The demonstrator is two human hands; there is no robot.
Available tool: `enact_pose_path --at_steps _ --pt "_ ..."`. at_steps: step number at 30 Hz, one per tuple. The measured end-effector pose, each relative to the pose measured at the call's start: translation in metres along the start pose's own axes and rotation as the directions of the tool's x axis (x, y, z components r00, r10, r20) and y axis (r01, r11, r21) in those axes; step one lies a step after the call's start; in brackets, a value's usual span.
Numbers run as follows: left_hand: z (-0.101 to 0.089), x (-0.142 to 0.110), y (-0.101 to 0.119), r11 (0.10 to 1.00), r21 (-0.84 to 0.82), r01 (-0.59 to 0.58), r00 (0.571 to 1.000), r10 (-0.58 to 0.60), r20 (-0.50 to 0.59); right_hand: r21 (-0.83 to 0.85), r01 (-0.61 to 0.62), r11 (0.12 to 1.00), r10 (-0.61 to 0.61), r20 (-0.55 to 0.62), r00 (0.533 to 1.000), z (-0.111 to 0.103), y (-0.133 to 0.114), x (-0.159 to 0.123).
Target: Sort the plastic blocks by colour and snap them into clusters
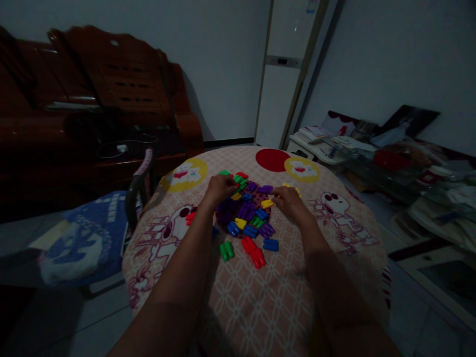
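Bare left hand (220,189), bare right hand (289,201), bare forearms (186,267) — tapering to the wrists

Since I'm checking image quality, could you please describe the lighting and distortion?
Head view: dim overall, the brown carved wooden bench sinking into shadow; small highlights on the glossy red plastic blocks; wide-angle stretching towards the edges; fingertips too dark for fine detail.

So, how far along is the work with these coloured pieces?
Seemingly done: two red pieces lie end to end, and a yellow row curves behind the right hand. In hand: the left hand is among green pieces, the right by a yellow piece; grips unclear. Left, probably: the mixed-colour pile, plus a loose blue piece.
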State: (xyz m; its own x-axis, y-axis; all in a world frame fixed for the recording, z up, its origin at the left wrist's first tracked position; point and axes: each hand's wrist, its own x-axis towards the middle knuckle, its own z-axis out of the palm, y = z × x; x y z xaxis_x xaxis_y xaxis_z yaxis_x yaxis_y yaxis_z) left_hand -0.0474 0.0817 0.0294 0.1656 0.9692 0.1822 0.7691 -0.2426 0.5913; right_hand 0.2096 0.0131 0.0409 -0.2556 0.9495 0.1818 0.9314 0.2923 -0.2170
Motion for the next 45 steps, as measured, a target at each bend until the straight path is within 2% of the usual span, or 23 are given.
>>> enact_pose_path --at_steps 2,5,11,14,18,21,24,26,30,36,45 --pt "0.004 0.000 0.001 0.993 0.111 -0.039 0.995 0.029 0.093 -0.041 0.056 0.998 -0.053 0.055 0.997 0.015 -0.010 0.000" --pt "0.009 -0.003 0.007 0.956 0.279 -0.093 0.980 0.040 0.193 -0.135 0.085 0.987 -0.063 0.158 0.985 0.028 -0.019 -0.001" --pt "0.010 -0.009 0.019 0.907 0.417 -0.063 0.971 -0.041 0.235 -0.193 0.049 0.980 -0.015 0.176 0.984 0.025 -0.020 -0.003" --pt "0.009 -0.011 0.022 0.891 0.452 -0.041 0.972 -0.069 0.225 -0.120 0.033 0.992 -0.015 0.150 0.989 0.024 -0.018 -0.003" --pt "0.011 -0.011 0.024 0.882 0.470 -0.035 0.971 -0.081 0.224 0.132 0.045 0.990 -0.054 0.071 0.996 0.014 -0.004 0.002" --pt "0.011 -0.012 0.025 0.881 0.472 -0.032 0.970 -0.086 0.226 0.328 -0.104 0.939 0.124 -0.041 0.991 -0.003 0.021 0.001" --pt "0.012 -0.013 0.026 0.880 0.474 -0.038 0.976 -0.070 0.208 0.492 -0.195 0.848 0.325 -0.193 0.926 -0.022 0.048 -0.006" --pt "0.013 -0.014 0.027 0.879 0.475 -0.042 0.978 -0.062 0.201 0.544 -0.229 0.808 0.396 -0.212 0.894 -0.032 0.063 -0.014" --pt "0.013 -0.015 0.029 0.879 0.474 -0.043 0.976 -0.065 0.208 0.469 -0.310 0.827 0.424 -0.157 0.892 -0.042 0.076 -0.024" --pt "0.013 -0.013 0.027 0.883 0.467 -0.049 0.975 -0.060 0.216 0.229 -0.392 0.891 0.412 -0.045 0.910 -0.037 0.077 -0.022" --pt "0.010 -0.011 0.027 0.916 0.399 -0.040 0.981 -0.039 0.189 0.087 -0.278 0.957 0.285 -0.082 0.955 -0.023 0.077 -0.018"
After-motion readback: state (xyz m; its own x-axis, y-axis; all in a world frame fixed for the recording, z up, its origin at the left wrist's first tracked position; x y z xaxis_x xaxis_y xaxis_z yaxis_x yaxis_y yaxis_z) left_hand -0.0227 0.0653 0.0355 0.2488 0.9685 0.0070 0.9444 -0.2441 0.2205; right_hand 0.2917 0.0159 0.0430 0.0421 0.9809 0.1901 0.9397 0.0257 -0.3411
